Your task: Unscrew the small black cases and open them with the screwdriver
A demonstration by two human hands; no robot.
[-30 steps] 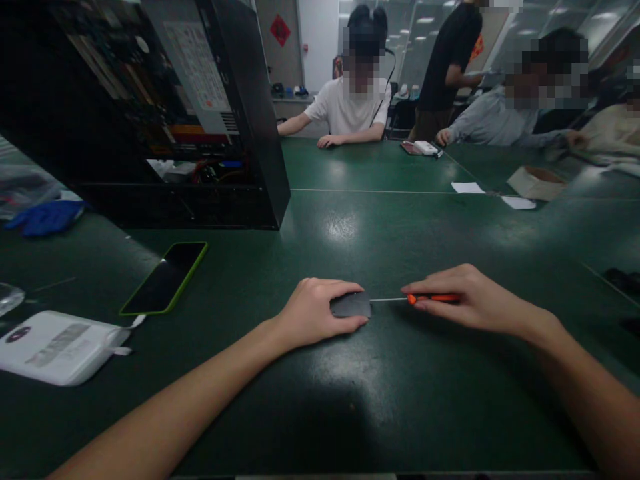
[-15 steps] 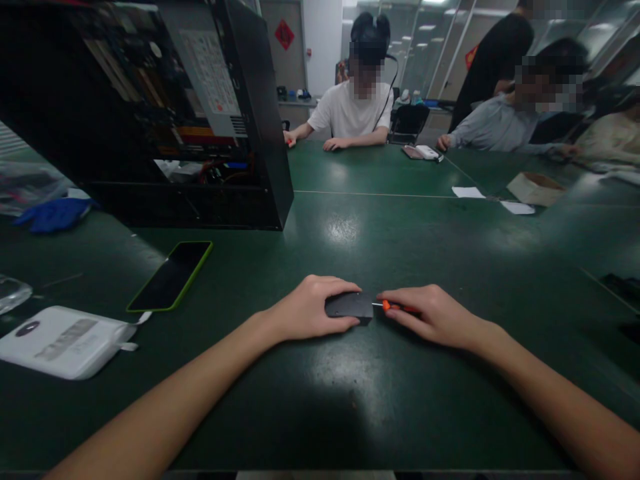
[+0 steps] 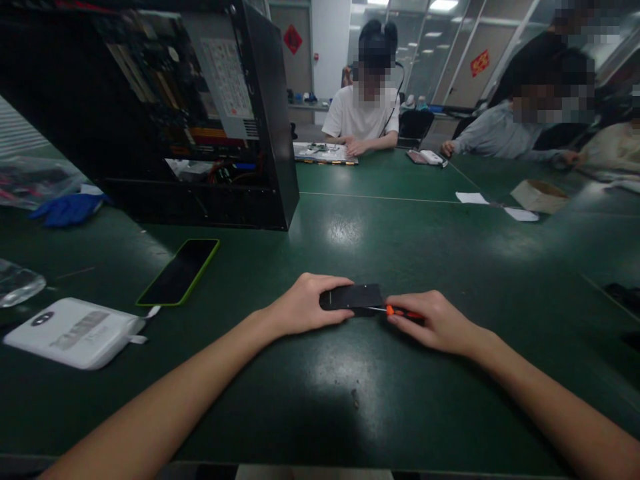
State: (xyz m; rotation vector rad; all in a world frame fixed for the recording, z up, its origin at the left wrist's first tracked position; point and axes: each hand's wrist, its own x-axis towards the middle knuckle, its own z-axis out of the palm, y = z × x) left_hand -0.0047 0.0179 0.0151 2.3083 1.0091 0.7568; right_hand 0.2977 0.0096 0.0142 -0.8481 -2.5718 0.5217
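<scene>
Black casing (image 3: 359,297) is being gripped by the left hand (image 3: 303,305), a screwdriver (image 3: 391,310) beside that grip being pinched by the right hand (image 3: 436,321).

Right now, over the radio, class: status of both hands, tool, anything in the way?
Left fingers gripping black block. Right fingers on screwdriver, shaft at block's right end. Phone off left, not in the way.

Black computer case (image 3: 273,127), green-edged phone (image 3: 180,273) (white device (image 3: 75,337) near it).
</scene>
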